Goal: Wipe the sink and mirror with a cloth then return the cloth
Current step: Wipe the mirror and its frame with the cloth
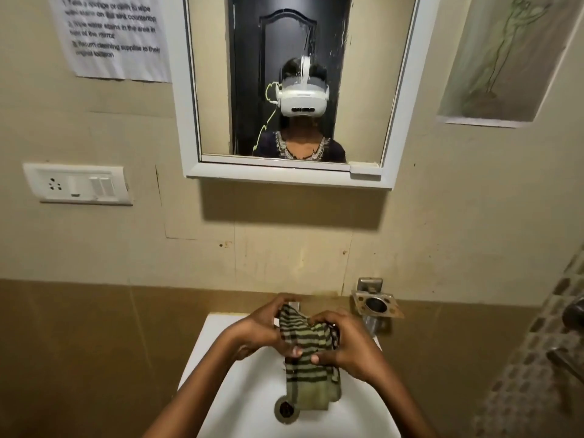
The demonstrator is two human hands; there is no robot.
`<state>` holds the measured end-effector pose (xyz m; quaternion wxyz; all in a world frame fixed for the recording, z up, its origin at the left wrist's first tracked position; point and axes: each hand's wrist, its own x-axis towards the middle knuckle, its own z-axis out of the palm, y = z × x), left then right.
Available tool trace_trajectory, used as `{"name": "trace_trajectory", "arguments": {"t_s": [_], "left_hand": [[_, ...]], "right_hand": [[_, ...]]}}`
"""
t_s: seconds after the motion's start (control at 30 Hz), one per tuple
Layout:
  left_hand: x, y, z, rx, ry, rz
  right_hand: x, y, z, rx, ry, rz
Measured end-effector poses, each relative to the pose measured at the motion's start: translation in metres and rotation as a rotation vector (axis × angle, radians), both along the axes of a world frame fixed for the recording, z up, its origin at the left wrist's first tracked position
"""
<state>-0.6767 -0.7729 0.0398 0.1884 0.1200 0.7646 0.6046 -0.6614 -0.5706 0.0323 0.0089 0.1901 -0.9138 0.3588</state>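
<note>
Walls were cream above, with a brown tiled band below. A printed notice was taped upper left, above a white switch plate. A recessed niche sat upper right. Lighting was dim and warm.

There is one view, from a wide-angle camera worn on the person's head. It faces the wall straight ahead and tilts down, so the mirror fills the top and the sink sits close at the bottom edge. The forearms reach in from below. In the mirror the headset looks back at the camera. Straight edges bend outward toward the corners.
</note>
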Motion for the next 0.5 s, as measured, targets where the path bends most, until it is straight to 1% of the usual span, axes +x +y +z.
{"name": "trace_trajectory", "arguments": {"t_s": [0.03,0.07,0.1,0.13,0.17,0.23,0.3,0.37,0.4,0.43,0.5], "left_hand": [[-0.002,0.005,0.004,-0.143,0.090,-0.003],[-0.005,0.009,0.010,-0.248,0.174,0.037],[-0.009,0.012,0.020,-0.308,0.253,0.091],[-0.014,0.013,0.031,-0.330,0.325,0.131],[-0.020,0.012,0.045,-0.334,0.403,0.147],[-0.035,0.008,0.079,-0.309,0.554,0.174],[-0.048,0.005,0.126,-0.158,0.644,0.248],[-0.060,0.005,0.183,-0.004,0.761,0.347],[-0.065,0.006,0.208,0.024,0.849,0.431],[-0.070,0.005,0.238,0.035,0.954,0.516],[-0.077,0.000,0.295,0.057,1.143,0.693]], "right_hand": [[-0.003,-0.003,0.008,0.113,0.130,-0.024],[-0.006,-0.006,0.016,0.201,0.229,-0.038],[-0.010,-0.009,0.027,0.255,0.315,-0.047],[-0.014,-0.010,0.038,0.259,0.383,-0.045],[-0.018,-0.009,0.051,0.197,0.423,-0.031],[-0.024,-0.009,0.082,-0.097,0.388,-0.021],[-0.035,-0.012,0.121,-0.394,0.324,-0.052],[-0.051,-0.017,0.169,-0.652,0.361,-0.126],[-0.058,-0.020,0.192,-0.752,0.429,-0.201],[-0.065,-0.022,0.224,-0.842,0.537,-0.285],[-0.073,-0.023,0.294,-1.020,0.844,-0.465]]}}
